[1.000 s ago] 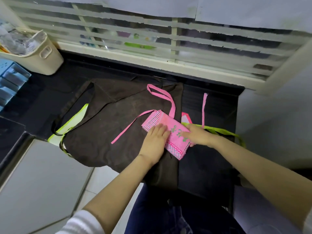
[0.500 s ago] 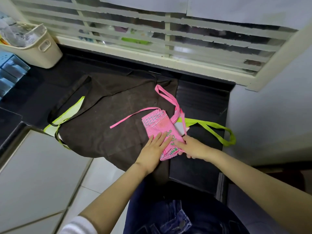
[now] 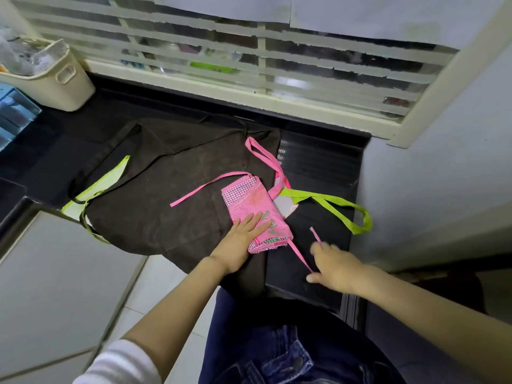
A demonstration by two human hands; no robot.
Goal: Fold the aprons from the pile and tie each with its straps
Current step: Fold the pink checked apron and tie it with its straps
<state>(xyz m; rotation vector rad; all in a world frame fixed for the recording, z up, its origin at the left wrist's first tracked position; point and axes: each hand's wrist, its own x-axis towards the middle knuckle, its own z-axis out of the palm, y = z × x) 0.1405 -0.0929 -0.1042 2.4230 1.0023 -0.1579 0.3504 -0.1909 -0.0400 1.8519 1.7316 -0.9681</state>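
The folded pink checked fabric apron with green lettering is lying on the large dark brown fabric apron, near that apron's right edge. The brown one is spreading across the black worktop below the slatted window, with its near edge hanging over the front.

The left hand is pressing flat on the near left part of the pink bundle. Its grip is apart, with straight fingers lying side by side.

The right hand is hovering over the bare worktop just right of the bundle's nearest corner. A thin pink strap is running from that corner to this hand, and its loose end is sticking up beyond the fingers. The hand is blurred, but its grip appears to be pinching this strap.

A second pink strap is trailing left over the brown cloth, and a pink neck loop is lying beyond the bundle. A lime-green fabric strap loop is lying on the worktop to the right, and lime-green trim is peeking out at the brown apron's left edge. A cream plastic basket is standing at the far left by the window.
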